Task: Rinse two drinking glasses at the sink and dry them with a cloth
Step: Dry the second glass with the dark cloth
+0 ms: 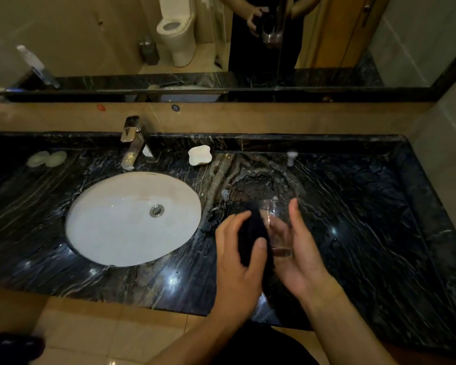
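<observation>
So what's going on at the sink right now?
A person is drying a clear drinking glass over the dark marble counter, right of the white sink. The right hand cradles the glass while the left hand grips a dark cloth against it. The faucet shows no running water. A second glass isn't visible.

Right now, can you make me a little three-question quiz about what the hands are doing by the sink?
1. True or false: the dark cloth is in the left hand.
2. What does the right hand hold? A) soap dish B) clear glass C) tap
3. Fill in: the white sink lies to the ____ of both hands.

Key
1. True.
2. B, the clear glass.
3. Left.
</observation>
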A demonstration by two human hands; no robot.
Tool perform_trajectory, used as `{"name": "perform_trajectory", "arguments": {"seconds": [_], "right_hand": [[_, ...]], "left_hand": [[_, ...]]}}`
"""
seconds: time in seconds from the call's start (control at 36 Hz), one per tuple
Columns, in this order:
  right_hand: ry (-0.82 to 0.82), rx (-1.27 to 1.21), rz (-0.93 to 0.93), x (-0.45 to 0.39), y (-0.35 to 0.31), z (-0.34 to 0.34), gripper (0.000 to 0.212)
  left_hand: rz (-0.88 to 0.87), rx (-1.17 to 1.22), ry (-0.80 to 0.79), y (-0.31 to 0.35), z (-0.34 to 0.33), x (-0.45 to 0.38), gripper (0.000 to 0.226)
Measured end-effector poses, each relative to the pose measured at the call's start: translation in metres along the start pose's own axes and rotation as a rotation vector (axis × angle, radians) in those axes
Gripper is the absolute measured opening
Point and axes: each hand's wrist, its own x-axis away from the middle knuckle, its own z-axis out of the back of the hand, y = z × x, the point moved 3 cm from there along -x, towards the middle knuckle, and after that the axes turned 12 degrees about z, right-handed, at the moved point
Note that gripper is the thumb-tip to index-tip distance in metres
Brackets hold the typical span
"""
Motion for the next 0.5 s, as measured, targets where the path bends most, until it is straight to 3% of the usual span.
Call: {"name": "perform_trajectory", "arguments": {"seconds": [0.11, 0.22, 0.31, 0.42, 0.5], "right_hand": [[0.021, 0.177, 0.075, -0.001, 0.005, 0.006, 0.067], [0.030, 0.206, 0.112, -0.005, 0.005, 0.008, 0.055], [0.000, 0.240, 0.086, -0.002, 0.005, 0.001, 0.062], [-0.004, 0.202, 0.097, 0.000, 0.000, -0.002, 0.050], [-0.004, 0.159, 0.098, -0.001, -0.004, 0.003, 0.064]], "left_hand": [[0.197, 0.164, -0.008, -0.003, 0.003, -0.018, 0.031], [0.242, 0.079, -0.063, -0.006, 0.001, -0.039, 0.030], [0.213, -0.015, -0.047, -0.003, -0.005, -0.041, 0.032], [0.080, -0.109, -0.027, 0.010, -0.012, -0.029, 0.035], [0.078, -0.039, -0.029, 0.013, -0.012, -0.031, 0.033]]}}
